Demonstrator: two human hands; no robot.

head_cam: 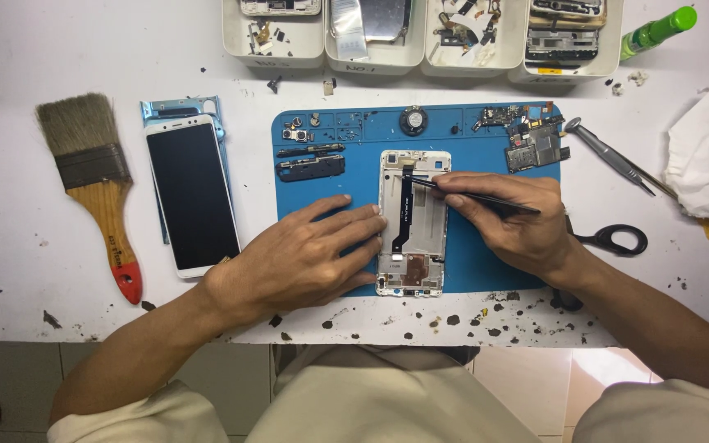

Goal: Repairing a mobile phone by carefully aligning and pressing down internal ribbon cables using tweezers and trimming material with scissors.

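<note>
**Phone frame open on the mat, tweezers at the top end**

The opened phone frame lies upright in the middle of the blue mat, with a black ribbon cable running down its centre. The left hand lies flat along the frame's left edge, fingers spread and touching it, pinning it down rather than gripping anything. The right hand has its grip closed around black tweezers, and the tips sit at the top of the frame, right by the upper end of the cable.

Looks to me like the step in hand is working that cable or its connector at the top. I'd say what comes next calls for a light, steady pull while the frame stays pinned, since the cable looks thin.

Room around the frame: the mat right of it is mostly bare, but a circuit board sits above and to the right, and small parts above and to the left. Scissors lie right of the frame, just off the mat behind the right wrist. A whole phone and a paintbrush lie well left of it. The counter edge runs just below the frame.
</note>
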